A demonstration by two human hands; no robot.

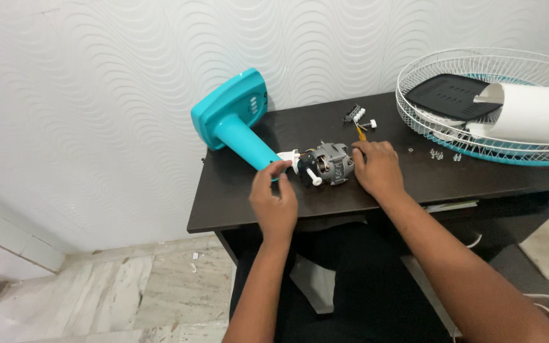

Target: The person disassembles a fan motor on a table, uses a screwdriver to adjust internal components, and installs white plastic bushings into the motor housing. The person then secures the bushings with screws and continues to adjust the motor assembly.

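The person sits at a dark tabletop [414, 178] with a stripped fan motor [332, 165] lying near its middle, joined by a white neck piece [289, 157] to a teal stand [239, 124] that lies on its side toward the wall. The left hand [274, 200] pinches the end of the stand at the white piece, its grip closed around it. The right hand [377, 168] rests against the motor's far side, fingers curled onto the housing, steadying rather than fully clasping it. The step in hand looks like working the motor at its mount; any further move calls for a firm hold on both parts. A wire fan guard [478, 136], a white cover [532, 114] and small screws [443, 154] lie to the right.
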